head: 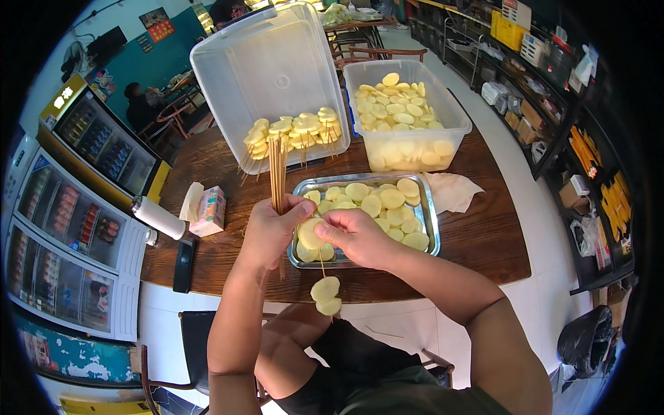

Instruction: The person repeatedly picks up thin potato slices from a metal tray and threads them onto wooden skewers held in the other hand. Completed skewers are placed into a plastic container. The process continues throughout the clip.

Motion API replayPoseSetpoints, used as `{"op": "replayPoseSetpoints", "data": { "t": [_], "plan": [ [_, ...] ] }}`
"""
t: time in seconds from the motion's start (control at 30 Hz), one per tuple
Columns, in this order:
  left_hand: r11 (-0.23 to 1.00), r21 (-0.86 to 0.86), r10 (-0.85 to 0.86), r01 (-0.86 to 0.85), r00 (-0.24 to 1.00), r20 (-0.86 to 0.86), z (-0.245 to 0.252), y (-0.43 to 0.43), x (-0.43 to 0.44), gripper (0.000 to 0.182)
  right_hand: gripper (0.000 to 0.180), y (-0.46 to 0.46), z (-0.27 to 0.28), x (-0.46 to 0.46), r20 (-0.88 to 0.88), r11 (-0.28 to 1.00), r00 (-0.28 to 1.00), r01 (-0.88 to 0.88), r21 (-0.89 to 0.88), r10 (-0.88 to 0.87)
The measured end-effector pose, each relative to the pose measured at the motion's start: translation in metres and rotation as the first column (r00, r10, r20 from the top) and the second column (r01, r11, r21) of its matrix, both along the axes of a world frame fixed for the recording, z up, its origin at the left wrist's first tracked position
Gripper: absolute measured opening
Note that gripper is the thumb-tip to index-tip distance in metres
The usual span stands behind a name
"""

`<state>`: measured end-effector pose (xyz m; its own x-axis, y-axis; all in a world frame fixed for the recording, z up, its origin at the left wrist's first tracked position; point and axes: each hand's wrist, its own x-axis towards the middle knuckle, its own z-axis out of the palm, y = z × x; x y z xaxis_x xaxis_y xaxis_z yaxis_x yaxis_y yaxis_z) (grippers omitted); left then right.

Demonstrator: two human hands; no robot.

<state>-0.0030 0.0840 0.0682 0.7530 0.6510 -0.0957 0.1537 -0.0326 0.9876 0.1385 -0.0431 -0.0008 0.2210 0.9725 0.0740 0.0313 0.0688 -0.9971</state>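
My left hand (275, 228) grips a bundle of bamboo skewers (277, 174), its thumb beside a potato slice (310, 233). Pinching that slice from the right is my right hand (358, 236). A single skewer (322, 263) runs down from the slice, with more potato slices (326, 290) at its lower part, over the table's near edge. Behind the hands, a metal tray (437, 228) holds many loose potato slices. Skewered potato slices (293, 129) lie in a tilted plastic container (259, 67) at the back. To its right, a plastic tub (415, 140) is heaped with slices.
On the wooden table (482, 218) are a crumpled cloth or paper (451, 192) right of the tray, a tissue box (208, 210), a white bottle (158, 217) and a dark phone-like object (184, 264) at left. A chair (197, 342) stands lower left. A person (141, 106) sits far back.
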Motion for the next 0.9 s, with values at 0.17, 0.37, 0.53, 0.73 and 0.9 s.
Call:
{"op": "replayPoseSetpoints", "data": {
  "t": [0.17,0.37,0.53,0.73,0.9],
  "plan": [
    [0.978,-0.069,0.202,-0.195,0.974,0.106,0.014,0.008,0.002,0.013,0.037,-0.002,-0.003,-0.015,0.075,0.991,0.992,-0.111,0.071,0.105],
    [0.872,0.374,0.293,-0.316,0.949,0.118,0.058,0.029,0.004,0.009,0.039,0.004,-0.006,0.000,-0.147,0.990,0.988,0.068,0.127,-0.049],
    [0.640,0.390,0.352,-0.662,0.704,0.617,0.111,0.091,0.019,0.008,0.045,0.012,-0.002,0.024,-0.435,0.838,0.785,0.534,0.111,-0.442],
    [0.274,0.629,0.326,-0.728,0.685,0.651,0.026,0.132,0.084,0.010,0.042,0.013,-0.010,0.016,-0.443,0.906,0.844,0.399,0.140,-0.303],
    [0.391,0.868,0.597,-0.304,0.802,0.012,-0.023,0.134,0.083,0.030,0.040,0.013,-0.015,0.014,-0.440,0.932,0.849,0.356,0.066,-0.293]
  ]
}}
